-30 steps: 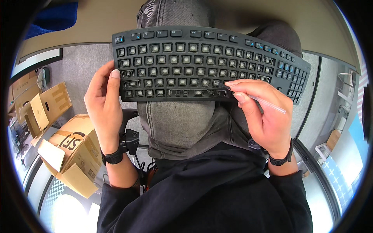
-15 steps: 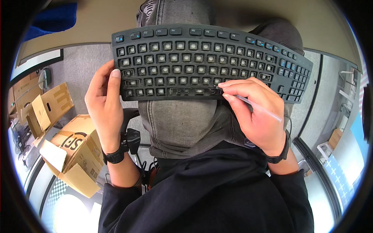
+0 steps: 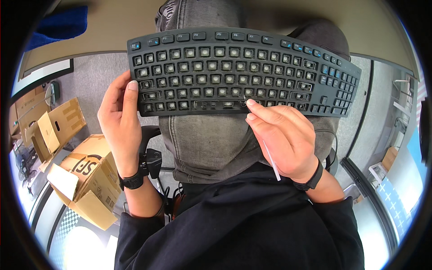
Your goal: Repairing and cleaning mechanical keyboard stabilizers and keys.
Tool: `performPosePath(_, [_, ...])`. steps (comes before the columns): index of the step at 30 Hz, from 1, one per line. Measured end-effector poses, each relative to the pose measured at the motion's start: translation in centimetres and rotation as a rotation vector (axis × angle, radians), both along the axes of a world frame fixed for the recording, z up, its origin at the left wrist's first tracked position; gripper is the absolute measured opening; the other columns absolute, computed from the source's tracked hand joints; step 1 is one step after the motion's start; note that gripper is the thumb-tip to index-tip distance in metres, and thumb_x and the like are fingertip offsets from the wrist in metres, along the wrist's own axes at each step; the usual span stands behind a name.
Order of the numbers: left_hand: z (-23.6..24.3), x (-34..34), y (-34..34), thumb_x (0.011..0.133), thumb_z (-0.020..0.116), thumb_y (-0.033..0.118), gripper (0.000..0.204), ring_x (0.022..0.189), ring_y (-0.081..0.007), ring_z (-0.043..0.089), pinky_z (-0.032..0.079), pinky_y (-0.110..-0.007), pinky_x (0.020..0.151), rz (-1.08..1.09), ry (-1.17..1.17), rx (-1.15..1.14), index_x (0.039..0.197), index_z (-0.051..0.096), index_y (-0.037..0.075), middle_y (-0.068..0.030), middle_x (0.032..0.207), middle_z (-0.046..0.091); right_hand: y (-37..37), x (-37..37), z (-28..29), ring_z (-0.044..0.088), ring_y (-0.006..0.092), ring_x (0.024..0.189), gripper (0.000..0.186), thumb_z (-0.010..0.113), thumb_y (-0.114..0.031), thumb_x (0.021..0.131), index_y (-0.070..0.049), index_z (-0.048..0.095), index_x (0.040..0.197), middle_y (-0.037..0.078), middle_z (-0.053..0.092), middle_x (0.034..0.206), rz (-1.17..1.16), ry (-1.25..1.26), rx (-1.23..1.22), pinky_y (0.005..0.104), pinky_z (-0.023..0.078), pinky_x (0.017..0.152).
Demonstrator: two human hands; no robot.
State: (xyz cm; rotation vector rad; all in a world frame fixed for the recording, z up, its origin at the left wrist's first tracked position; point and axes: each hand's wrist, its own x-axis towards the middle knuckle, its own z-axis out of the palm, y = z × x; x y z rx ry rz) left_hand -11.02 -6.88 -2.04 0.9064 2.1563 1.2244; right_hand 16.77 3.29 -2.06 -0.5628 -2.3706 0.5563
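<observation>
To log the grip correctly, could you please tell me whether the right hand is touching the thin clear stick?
Touching: the head view shows the right hand pinching the thin clear stick between thumb and fingers.

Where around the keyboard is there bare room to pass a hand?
Free: trouser cloth between keyboard, black shirt and clear rod; gray floor between the left hand and boxes. Crowded: the keyboard's lower edge beneath the right hand.

Single wide fisheye view from a head-worn left camera, facing steeply down, close above the left hand (image 3: 120,117), right hand (image 3: 288,139) and keyboard (image 3: 231,73), floor (image 3: 96,76) showing beyond, straight edges bending toward a round black rim
</observation>
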Motion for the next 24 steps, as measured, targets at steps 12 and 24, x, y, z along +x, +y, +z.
performPosePath(12, [-0.13, -0.18, 0.01, 0.103, 0.061, 0.011, 0.028, 0.084, -0.0052, 0.06, 0.047, -0.02, 0.073, -0.001, 0.031, -0.002, 0.126, 0.065, -0.006, -0.0036, 0.1, 0.07, 0.34, 0.28, -0.18, 0.072, 0.0267, 0.081, 0.018, 0.073, -0.004, 0.076, 0.001, 0.071, 0.093, 0.017, 0.075, 0.102, -0.01, 0.024, -0.078, 0.0332, 0.058, 0.068])
performPosePath(24, [-0.76, -0.6, -0.33, 0.103, 0.061, 0.01, 0.03, 0.087, -0.0061, 0.059, 0.047, -0.02, 0.074, 0.009, 0.029, 0.005, 0.128, 0.064, -0.007, -0.0047, 0.104, 0.07, 0.31, -0.08, -0.78, 0.071, 0.0252, 0.078, 0.022, 0.075, -0.002, 0.073, -0.001, 0.07, 0.094, 0.012, 0.076, 0.1, -0.099, 0.131, -0.149, 0.0336, 0.057, 0.065])
